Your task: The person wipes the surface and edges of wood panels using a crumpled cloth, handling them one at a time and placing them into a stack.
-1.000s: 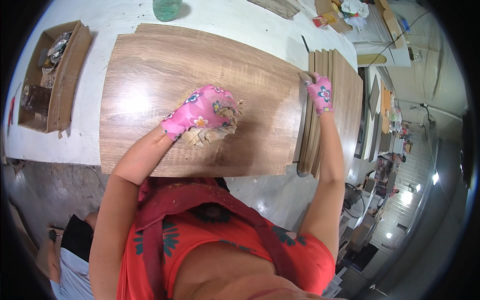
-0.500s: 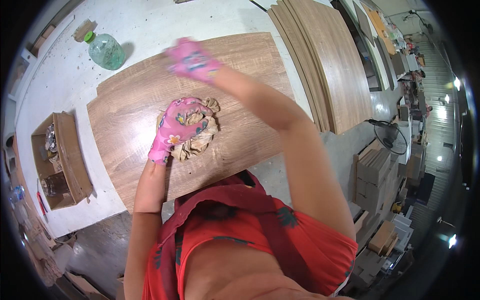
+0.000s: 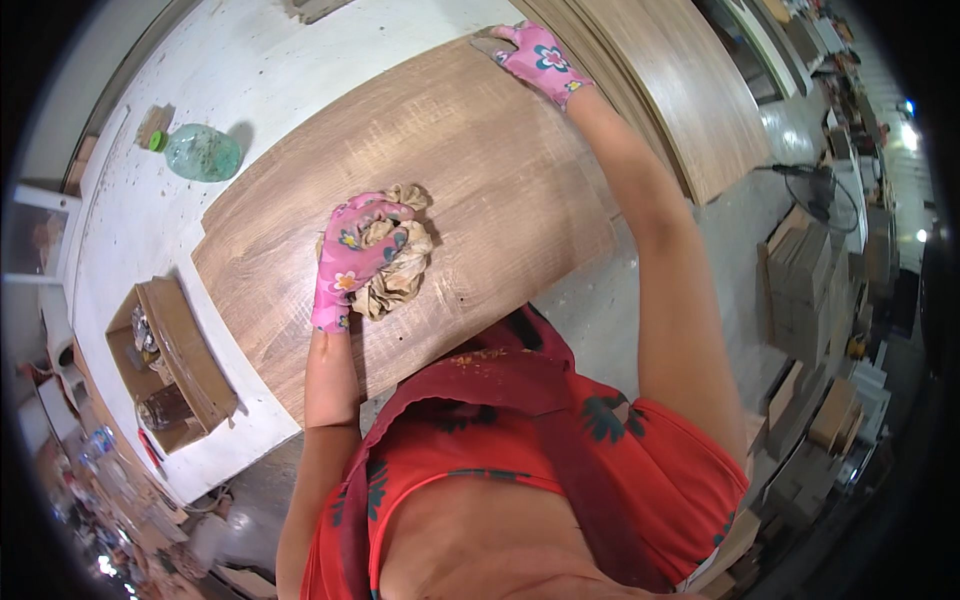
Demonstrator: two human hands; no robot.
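Both my hands wear pink gloves with a flower pattern. My left hand (image 3: 358,255) is closed on a crumpled beige cloth (image 3: 395,285), pressing it onto a wood-grain panel (image 3: 480,180). Out at the panel's far right corner, my right hand (image 3: 545,62) has its fingers bent around something greyish at the fingertips, which I cannot make out. That hand lies over the panel's edge, beside a stack of similar boards.
The panel rests on a white table (image 3: 290,75). A greenish clear bottle (image 3: 203,153) with a green cap lies at the left, above an open cardboard box (image 3: 190,350) of odds and ends. Stacked wood-grain boards (image 3: 690,90) stand to the right; a fan (image 3: 820,195) is beyond.
My right hand has swept from above the panel's middle to its far right corner. My left hand stays on the cloth. The whole view has turned and shifted slightly.
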